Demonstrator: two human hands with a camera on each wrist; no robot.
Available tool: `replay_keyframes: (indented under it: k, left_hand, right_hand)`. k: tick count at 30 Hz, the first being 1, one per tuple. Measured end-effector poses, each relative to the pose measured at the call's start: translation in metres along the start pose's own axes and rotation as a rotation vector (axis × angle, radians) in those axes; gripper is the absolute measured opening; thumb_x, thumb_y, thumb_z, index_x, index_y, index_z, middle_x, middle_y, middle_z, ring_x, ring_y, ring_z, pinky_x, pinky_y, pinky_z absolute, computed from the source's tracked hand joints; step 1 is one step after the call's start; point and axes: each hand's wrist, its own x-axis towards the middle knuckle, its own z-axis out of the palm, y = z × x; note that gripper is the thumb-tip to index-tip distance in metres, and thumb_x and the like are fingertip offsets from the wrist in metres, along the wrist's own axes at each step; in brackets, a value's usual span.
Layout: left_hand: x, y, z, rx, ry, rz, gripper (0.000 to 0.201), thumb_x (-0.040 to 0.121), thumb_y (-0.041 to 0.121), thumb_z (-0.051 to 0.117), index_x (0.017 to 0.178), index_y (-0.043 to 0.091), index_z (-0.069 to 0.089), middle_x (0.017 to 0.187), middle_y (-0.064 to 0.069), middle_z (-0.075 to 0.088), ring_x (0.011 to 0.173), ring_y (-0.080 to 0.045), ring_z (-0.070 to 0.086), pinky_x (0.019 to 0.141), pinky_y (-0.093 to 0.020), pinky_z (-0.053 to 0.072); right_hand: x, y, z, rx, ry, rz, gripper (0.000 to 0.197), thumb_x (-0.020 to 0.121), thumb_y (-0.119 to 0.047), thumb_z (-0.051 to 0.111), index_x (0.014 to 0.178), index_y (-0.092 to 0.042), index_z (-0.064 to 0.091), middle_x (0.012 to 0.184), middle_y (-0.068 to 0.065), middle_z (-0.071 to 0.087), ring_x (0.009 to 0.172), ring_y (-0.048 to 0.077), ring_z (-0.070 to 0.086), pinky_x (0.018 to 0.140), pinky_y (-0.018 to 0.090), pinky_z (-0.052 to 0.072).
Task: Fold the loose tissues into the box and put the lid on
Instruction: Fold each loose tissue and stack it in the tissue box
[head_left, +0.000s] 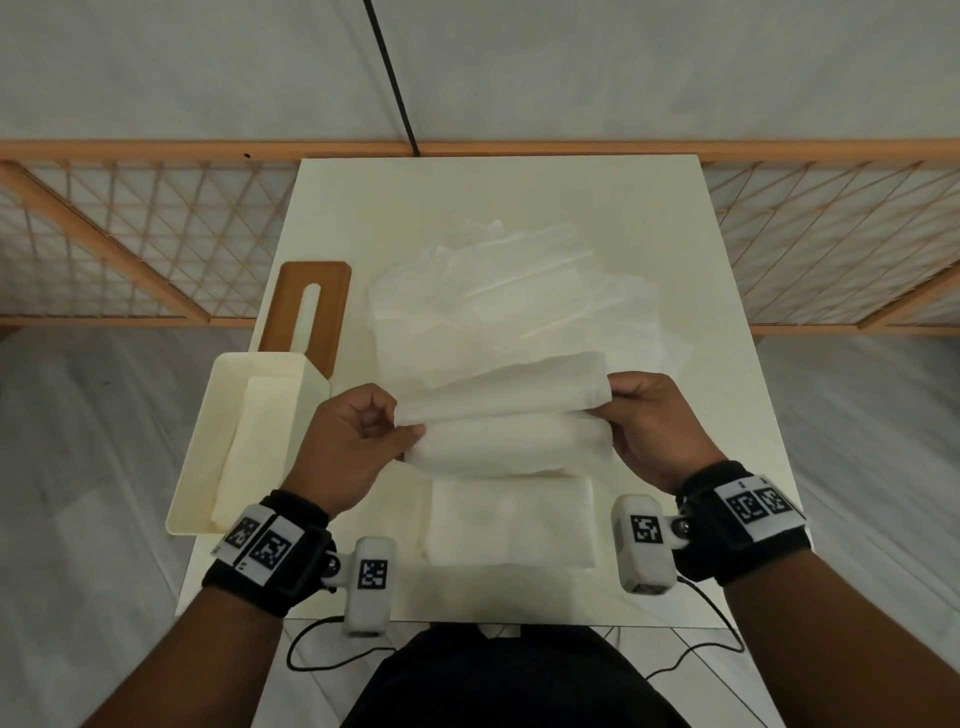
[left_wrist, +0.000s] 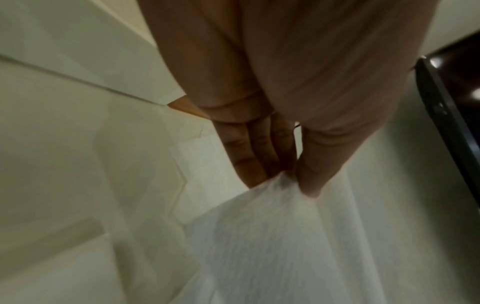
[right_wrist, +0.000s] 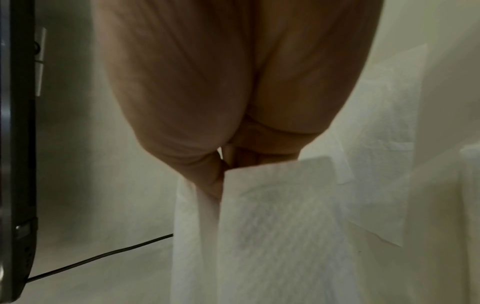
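- Tissue (head_left: 501, 415) half-folded, held above bench (head_left: 675, 260); wrist views blurry.
- L hand (head_left: 353, 441) pinches its left end, R hand (head_left: 654, 421) its right end.

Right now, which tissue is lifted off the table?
The folded tissue pinched at its ends by left hand and right hand; the folded stack and loose pile lie flat.

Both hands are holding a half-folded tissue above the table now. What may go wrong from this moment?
1. The left hand and right hand pinch only the ends of the tissue, so the thin sheet may tear or the fold may open.
2. The box overhangs the table edge; a push while loading might tip it off.
3. The loose tissues behind are crumpled and may slide or catch.
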Motion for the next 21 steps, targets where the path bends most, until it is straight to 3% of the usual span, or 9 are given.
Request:
replay_keyframes:
  k: [4,6,8,10,13,17,18,20,21]
  left_hand:
    - [-0.004,0.001,0.001,-0.005,-0.047,0.009,0.021,0.082,-0.001,0.070,0.077,0.003,0.050,0.068,0.005,0.063,0.067,-0.010,0.060,0.060,-0.024,0.052]
    - [-0.007,0.006,0.000,-0.077,-0.091,-0.025,0.011,0.081,0.005,0.064,0.087,0.004,0.055,0.081,-0.002,0.071,0.077,-0.017,0.066,0.065,-0.029,0.055]
    - [-0.007,0.010,-0.001,-0.105,-0.119,-0.065,0.017,0.089,0.000,0.063,0.104,0.007,0.063,0.097,-0.012,0.075,0.090,-0.030,0.071,0.075,-0.040,0.059]
    - [-0.008,0.018,0.000,-0.115,-0.103,-0.049,0.029,0.094,-0.003,0.059,0.108,0.018,0.072,0.106,-0.012,0.075,0.101,-0.031,0.071,0.087,-0.045,0.059]
    - [-0.009,0.030,-0.004,-0.133,-0.098,0.028,0.026,0.086,0.011,0.065,0.099,0.026,0.080,0.107,-0.006,0.076,0.103,-0.024,0.071,0.090,-0.039,0.058]
    - [-0.006,0.032,-0.009,-0.099,-0.099,0.015,0.016,0.077,0.015,0.078,0.087,0.026,0.082,0.097,-0.003,0.078,0.097,-0.019,0.072,0.084,-0.031,0.058]
    - [-0.006,0.033,-0.009,-0.169,-0.102,-0.014,0.017,0.078,0.013,0.069,0.081,0.021,0.083,0.092,-0.004,0.078,0.093,-0.018,0.073,0.079,-0.027,0.058]
    - [-0.006,0.030,-0.009,-0.277,-0.111,-0.066,0.041,0.089,0.000,0.046,0.071,0.011,0.080,0.086,-0.009,0.076,0.085,-0.017,0.071,0.074,-0.024,0.055]
    - [-0.006,0.029,-0.008,-0.277,-0.114,-0.088,0.050,0.096,-0.002,0.038,0.071,0.010,0.080,0.087,-0.011,0.076,0.085,-0.019,0.071,0.074,-0.027,0.056]
  right_hand:
    - [-0.002,0.000,0.002,0.062,-0.006,0.017,0.038,0.091,0.014,0.052,0.075,-0.007,0.079,0.085,0.013,0.076,0.078,0.025,0.073,0.067,0.032,0.059]
    - [-0.002,-0.002,0.001,0.069,-0.022,0.020,0.038,0.092,0.013,0.051,0.076,-0.007,0.079,0.085,0.013,0.075,0.078,0.026,0.073,0.066,0.032,0.059]
    - [-0.002,-0.006,0.001,0.079,-0.028,0.023,0.036,0.092,0.013,0.051,0.077,-0.005,0.078,0.085,0.015,0.075,0.078,0.026,0.072,0.066,0.033,0.059]
    - [0.000,-0.010,0.000,0.101,-0.030,0.009,0.033,0.091,0.013,0.051,0.078,-0.003,0.077,0.085,0.016,0.074,0.078,0.027,0.072,0.068,0.035,0.059]
    - [0.002,-0.019,-0.001,0.097,-0.043,-0.053,0.032,0.088,0.014,0.053,0.073,-0.001,0.076,0.081,0.016,0.074,0.076,0.027,0.072,0.069,0.034,0.060]
    - [0.000,-0.021,0.001,0.036,-0.104,-0.049,0.021,0.083,0.012,0.057,0.089,0.005,0.076,0.098,0.023,0.074,0.093,0.035,0.073,0.081,0.040,0.060]
    - [0.000,-0.020,0.000,0.045,-0.100,-0.020,0.022,0.081,0.009,0.056,0.087,0.003,0.077,0.098,0.022,0.075,0.095,0.034,0.072,0.082,0.039,0.059]
    - [0.001,-0.016,-0.004,0.073,-0.087,0.045,0.028,0.086,0.000,0.051,0.083,0.001,0.078,0.102,0.021,0.074,0.097,0.035,0.065,0.083,0.032,0.055]
    - [0.003,-0.012,-0.008,0.079,-0.084,0.076,0.032,0.092,-0.013,0.051,0.085,0.002,0.078,0.106,0.022,0.072,0.095,0.037,0.058,0.082,0.029,0.051]
